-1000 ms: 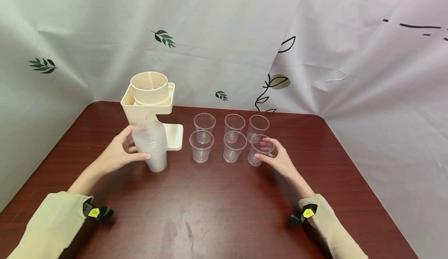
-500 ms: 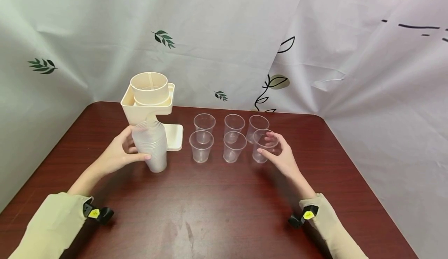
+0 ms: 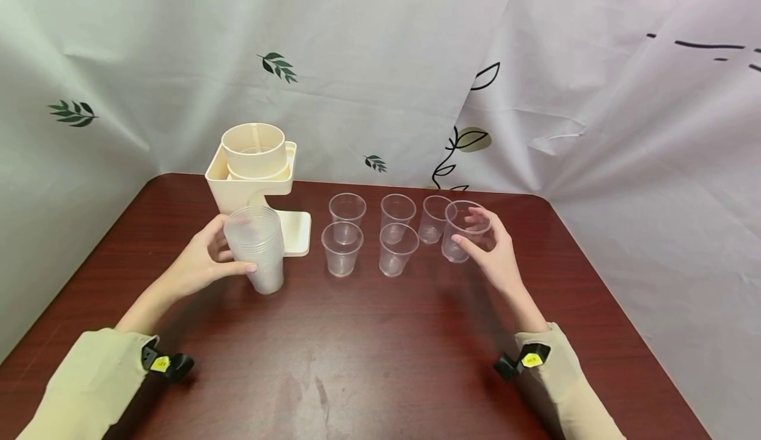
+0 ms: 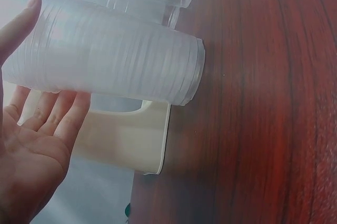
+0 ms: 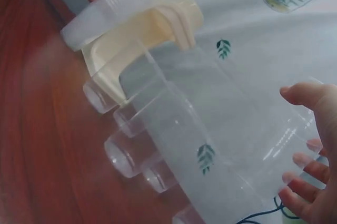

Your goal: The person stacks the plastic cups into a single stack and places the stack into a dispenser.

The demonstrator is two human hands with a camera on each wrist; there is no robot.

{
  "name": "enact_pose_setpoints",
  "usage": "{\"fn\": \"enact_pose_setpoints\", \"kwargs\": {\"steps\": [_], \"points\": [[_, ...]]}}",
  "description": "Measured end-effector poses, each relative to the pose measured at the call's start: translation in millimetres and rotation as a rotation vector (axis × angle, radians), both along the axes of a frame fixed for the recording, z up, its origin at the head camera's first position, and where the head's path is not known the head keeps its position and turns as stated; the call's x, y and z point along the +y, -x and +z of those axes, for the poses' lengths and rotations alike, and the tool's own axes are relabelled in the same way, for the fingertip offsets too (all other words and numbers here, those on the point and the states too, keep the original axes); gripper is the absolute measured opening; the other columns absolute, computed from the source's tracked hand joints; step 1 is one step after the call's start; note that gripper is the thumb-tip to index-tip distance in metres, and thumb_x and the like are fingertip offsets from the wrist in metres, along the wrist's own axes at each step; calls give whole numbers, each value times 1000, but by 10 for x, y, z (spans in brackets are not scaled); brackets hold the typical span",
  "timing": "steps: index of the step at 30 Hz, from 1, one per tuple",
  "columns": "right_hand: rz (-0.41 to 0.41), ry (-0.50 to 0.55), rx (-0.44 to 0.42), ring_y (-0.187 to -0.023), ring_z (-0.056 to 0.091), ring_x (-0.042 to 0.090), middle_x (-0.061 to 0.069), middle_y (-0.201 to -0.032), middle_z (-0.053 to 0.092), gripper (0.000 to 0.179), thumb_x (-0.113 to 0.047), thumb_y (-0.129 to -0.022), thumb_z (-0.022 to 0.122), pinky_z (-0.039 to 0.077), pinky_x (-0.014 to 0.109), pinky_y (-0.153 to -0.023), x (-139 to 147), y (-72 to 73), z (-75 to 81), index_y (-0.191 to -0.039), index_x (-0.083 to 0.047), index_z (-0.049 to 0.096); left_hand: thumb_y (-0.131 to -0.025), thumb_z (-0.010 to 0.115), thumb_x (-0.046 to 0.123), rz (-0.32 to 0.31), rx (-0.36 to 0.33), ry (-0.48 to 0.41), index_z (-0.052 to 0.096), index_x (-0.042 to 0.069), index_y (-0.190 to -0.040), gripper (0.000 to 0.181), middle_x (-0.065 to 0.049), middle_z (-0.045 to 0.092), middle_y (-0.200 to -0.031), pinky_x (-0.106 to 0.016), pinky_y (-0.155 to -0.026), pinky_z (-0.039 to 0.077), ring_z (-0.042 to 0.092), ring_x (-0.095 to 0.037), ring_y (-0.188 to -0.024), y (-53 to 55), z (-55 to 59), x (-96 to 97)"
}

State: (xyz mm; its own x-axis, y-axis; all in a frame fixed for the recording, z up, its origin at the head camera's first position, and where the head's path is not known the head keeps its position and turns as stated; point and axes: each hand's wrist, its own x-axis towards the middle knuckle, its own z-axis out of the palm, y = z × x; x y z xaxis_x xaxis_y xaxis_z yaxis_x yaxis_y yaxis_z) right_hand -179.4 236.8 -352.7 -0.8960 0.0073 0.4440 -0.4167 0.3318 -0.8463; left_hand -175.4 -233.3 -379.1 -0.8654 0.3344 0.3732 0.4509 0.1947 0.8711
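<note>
My left hand grips a tall stack of nested clear plastic cups, thumb on the near side and fingers behind. In the left wrist view the stack stands with its base right at the tabletop. At the right, my right hand holds a single clear plastic cup between thumb and fingers, upright and raised. This cup looms large and see-through in the right wrist view. Left of it, several more clear cups stand upright in two rows.
Behind the stack is a cream plastic stand with a round open holder on top and a flat foot. The dark red wooden table ends at a white patterned cloth at the back and sides.
My right hand has moved the cup up, back and to the right, away from the front row's right end. The left hand and its stack have stayed put.
</note>
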Motion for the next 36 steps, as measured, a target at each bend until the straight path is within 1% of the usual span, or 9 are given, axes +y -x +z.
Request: {"fn": "enact_pose_setpoints", "kwargs": {"steps": [4, 8, 10, 15, 17, 25, 28, 32, 36], "points": [[4, 14, 9, -95, 58, 5, -6, -108, 58, 53, 5, -80, 71, 52, 12, -82, -24, 15, 65, -130, 1, 51, -71, 75, -15, 6, -1, 8, 43, 11, -128, 70, 11, 51, -122, -13, -80, 53, 58, 3, -103, -2, 3, 2], [19, 34, 21, -95, 59, 9, 4, -111, 58, 54, 6, -80, 70, 52, 14, -83, -77, 32, 116, -130, 2, 50, -71, 75, -14, 10, -3, 12, 43, 10, -128, 69, 11, 51, -122, -12, -81, 53, 58, 3, -104, -6, 6, 2], [27, 41, 27, -95, 59, 8, 5, -111, 58, 55, 6, -80, 70, 52, 14, -83, -112, 38, 131, -131, 3, 49, -71, 75, -14, 9, -3, 13, 43, 10, -127, 69, 11, 51, -122, -12, -81, 53, 58, 3, -104, -6, 8, 3], [51, 52, 33, -93, 59, 6, -3, -109, 59, 56, 7, -80, 70, 53, 14, -82, -204, 36, 156, -131, 3, 49, -71, 75, -14, 6, 0, 14, 43, 10, -128, 69, 11, 51, -122, -12, -81, 53, 58, 3, -104, -8, 10, 4], [63, 58, 40, -93, 59, 7, -4, -109, 58, 56, 7, -80, 70, 53, 15, -82, -244, 37, 172, -131, 2, 49, -71, 74, -14, 5, -1, 13, 43, 10, -129, 70, 11, 51, -122, -12, -81, 53, 58, 3, -104, -7, 8, 2], [113, 88, 65, -94, 57, 9, 15, -112, 56, 54, 8, -80, 69, 53, 17, -83, -427, 68, 270, -130, 4, 49, -72, 75, -14, 15, 4, 27, 43, 10, -129, 70, 13, 50, -123, -12, -80, 53, 58, 4, -104, -14, 12, 1], [132, 90, 68, -95, 56, 9, 19, -114, 55, 54, 7, -79, 69, 53, 17, -82, -504, 85, 305, -130, 4, 48, -71, 75, -14, 19, 7, 32, 43, 10, -129, 70, 13, 50, -122, -11, -80, 53, 57, 5, -104, -17, 16, 5], [162, 84, 61, -97, 56, 13, 11, -114, 56, 54, 5, -80, 69, 53, 19, -84, -609, 103, 351, -130, 4, 47, -71, 75, -14, 19, 5, 28, 43, 10, -129, 70, 13, 50, -122, -12, -80, 53, 58, 5, -103, -18, 13, 7], [178, 77, 40, -95, 59, 13, 9, -115, 56, 54, 0, -81, 69, 53, 20, -86, -714, 109, 396, -131, 0, 48, -72, 75, -14, 18, 1, 23, 43, 12, -129, 70, 13, 50, -122, -12, -80, 53, 58, 4, -103, -18, 11, 6]]}}
